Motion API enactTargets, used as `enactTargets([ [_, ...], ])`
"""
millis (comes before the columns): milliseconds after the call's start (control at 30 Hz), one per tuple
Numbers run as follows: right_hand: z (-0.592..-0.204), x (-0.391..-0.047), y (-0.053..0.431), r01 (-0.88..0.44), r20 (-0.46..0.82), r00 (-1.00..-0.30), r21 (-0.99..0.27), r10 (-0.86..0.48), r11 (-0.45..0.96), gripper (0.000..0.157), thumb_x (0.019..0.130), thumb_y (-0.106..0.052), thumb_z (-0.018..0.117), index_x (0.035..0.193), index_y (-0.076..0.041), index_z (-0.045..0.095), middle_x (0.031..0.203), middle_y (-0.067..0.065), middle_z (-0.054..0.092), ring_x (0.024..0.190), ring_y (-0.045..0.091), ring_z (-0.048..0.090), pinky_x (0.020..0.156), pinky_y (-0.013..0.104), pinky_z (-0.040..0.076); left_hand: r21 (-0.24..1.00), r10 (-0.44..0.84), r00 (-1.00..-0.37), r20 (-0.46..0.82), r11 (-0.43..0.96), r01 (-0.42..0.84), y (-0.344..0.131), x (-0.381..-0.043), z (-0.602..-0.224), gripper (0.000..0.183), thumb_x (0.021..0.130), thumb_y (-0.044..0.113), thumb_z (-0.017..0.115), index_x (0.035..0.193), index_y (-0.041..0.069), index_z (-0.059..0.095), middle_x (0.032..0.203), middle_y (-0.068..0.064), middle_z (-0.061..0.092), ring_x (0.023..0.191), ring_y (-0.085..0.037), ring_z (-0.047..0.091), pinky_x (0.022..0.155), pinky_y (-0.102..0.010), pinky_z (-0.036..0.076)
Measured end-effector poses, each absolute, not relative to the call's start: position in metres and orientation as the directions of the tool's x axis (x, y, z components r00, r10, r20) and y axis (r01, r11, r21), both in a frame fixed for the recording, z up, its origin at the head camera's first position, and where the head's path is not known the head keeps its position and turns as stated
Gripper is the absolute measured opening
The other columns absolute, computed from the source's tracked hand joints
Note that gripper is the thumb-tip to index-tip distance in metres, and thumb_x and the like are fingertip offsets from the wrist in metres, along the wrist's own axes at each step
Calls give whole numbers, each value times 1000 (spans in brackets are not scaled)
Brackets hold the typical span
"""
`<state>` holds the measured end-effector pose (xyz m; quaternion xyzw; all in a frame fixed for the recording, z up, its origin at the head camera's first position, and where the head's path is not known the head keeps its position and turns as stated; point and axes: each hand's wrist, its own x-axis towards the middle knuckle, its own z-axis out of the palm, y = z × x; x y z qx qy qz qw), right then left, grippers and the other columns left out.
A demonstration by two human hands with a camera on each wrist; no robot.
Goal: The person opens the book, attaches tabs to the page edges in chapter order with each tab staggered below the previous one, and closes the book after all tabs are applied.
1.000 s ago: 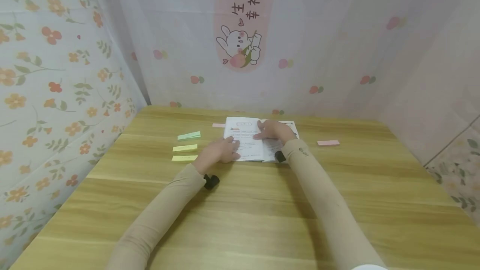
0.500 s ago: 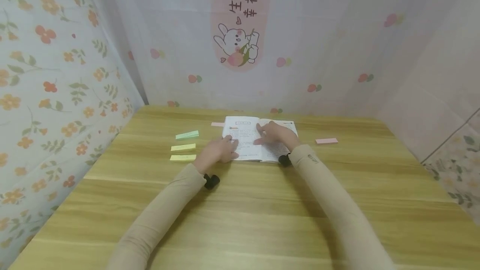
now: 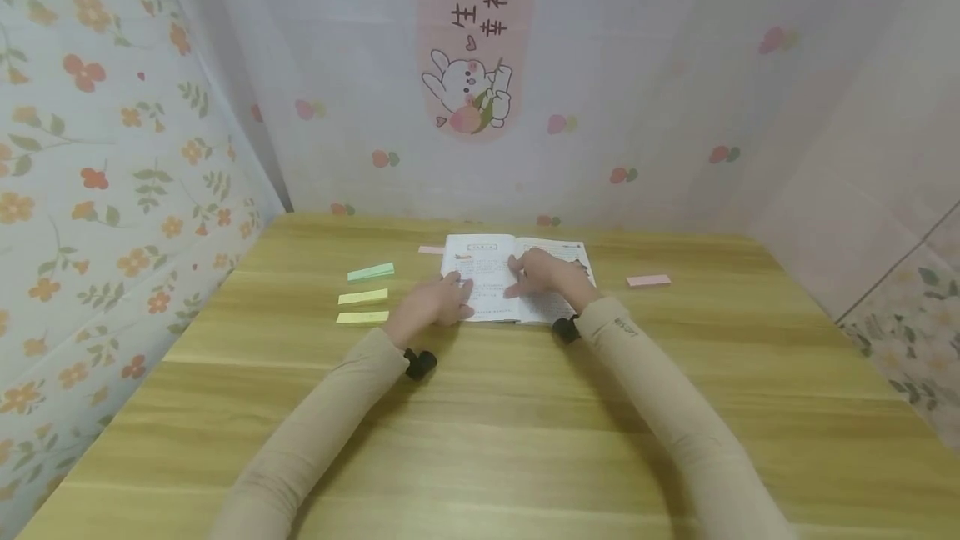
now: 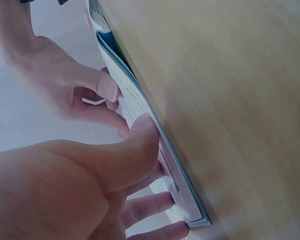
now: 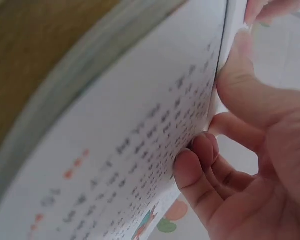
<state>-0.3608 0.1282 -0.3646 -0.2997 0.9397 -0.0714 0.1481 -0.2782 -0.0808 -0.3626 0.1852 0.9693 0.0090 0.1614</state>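
Note:
An open book [image 3: 489, 294] with printed pages lies on the table, seen in the head view near the far edge. My left hand [image 3: 437, 304] rests on the outer part of its left page, fingers spread. In the left wrist view the left thumb [image 4: 145, 142] lies over the page near its lower edge. Beside the centre crease, my right hand [image 3: 553, 275] touches the pages with its thumb and index finger apart. The right wrist view shows the right thumb [image 5: 240, 75] pressing along the crease and the other fingers bent against the right page [image 5: 120, 125].
Green paper strips [image 3: 371, 272] and two yellow strips [image 3: 363, 297] lie left of the book on the wooden table [image 3: 480, 440]. One pink strip [image 3: 648, 281] lies to its right, another pink strip [image 3: 431, 250] by its upper left corner. Printed curtain [image 3: 637, 90] hangs behind.
My right hand has slid slightly toward me along the crease. The left hand stays on the left page. The head view has shifted a little.

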Motion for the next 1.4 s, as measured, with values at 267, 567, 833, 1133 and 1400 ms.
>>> enactTargets([
  [267, -364, -354, 136, -485, -353, -765, -236, -539, 842, 100, 92, -56, 67, 161, -6, 15, 149, 28, 37, 135, 36, 42, 112, 56, 34, 83, 362, -885, -293, 932, 354, -81, -277, -365, 62, 108, 36, 46, 159, 6, 28, 163, -21, 24, 146, -43, 26, 117, -55, 28],
  [567, -365, -344, 140, -478, -304, -775, -293, -554, 828, 100, 88, -54, 73, 161, -9, 21, 151, 23, 35, 129, 37, 48, 110, 57, 36, 67, 367, -885, -287, 929, 364, -82, -276, -364, 62, 108, 35, 46, 158, 4, 29, 162, -22, 25, 146, -43, 27, 116, -54, 30],
  [833, -369, -339, 144, -506, -223, -792, -282, -568, 816, 97, 87, -53, 74, 158, -7, 27, 149, 27, 38, 134, 43, 44, 112, 59, 33, 99, 364, -886, -286, 931, 351, -82, -276, -366, 62, 108, 37, 46, 159, 6, 29, 163, -20, 24, 147, -43, 26, 116, -55, 30],
  [1133, -372, -333, 145, -476, -198, -815, -308, -545, 824, 96, 87, -52, 74, 158, -7, 29, 149, 28, 37, 134, 44, 43, 113, 56, 33, 109, 369, -891, -267, 930, 352, -80, -277, -368, 61, 107, 36, 48, 158, 5, 31, 162, -20, 27, 146, -42, 29, 116, -53, 30],
  [1400, -371, -333, 145, -482, -187, -813, -314, -552, 818, 93, 88, -50, 74, 157, -6, 30, 148, 28, 37, 134, 45, 42, 112, 57, 33, 127, 410, -887, -214, 912, 391, -84, -277, -366, 56, 105, 34, 53, 152, 5, 42, 155, -22, 37, 137, -45, 40, 111, -55, 36],
])
